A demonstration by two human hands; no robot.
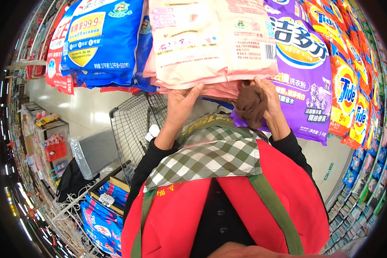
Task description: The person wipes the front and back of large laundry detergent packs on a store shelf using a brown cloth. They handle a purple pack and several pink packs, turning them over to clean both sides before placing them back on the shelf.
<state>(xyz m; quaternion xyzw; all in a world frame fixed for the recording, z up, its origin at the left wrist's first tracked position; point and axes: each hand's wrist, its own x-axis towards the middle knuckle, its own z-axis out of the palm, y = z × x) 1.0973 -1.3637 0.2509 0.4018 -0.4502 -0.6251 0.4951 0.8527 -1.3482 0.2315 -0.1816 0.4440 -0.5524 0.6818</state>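
A large pink bag of laundry product (193, 42) lies on a stack of similar pink bags in front of me. My left hand (184, 103) touches its near edge, thumb on top and fingers at the seam. My right hand (269, 100) is at the bag's near right corner and holds a crumpled brown cloth (251, 104) that hangs down. To the left of the pink bag lies a blue bag (103, 38). A purple bag of washing powder (301, 87) is close to the right of my right hand.
Orange Tide bags (345, 87) line the far right. On the left stand a wire shopping cart (132, 116), a grey box wrapped in plastic (95, 151) and a small display rack (53, 142). Blue packages (101, 222) sit at the lower left, beside a metal rack with hooks.
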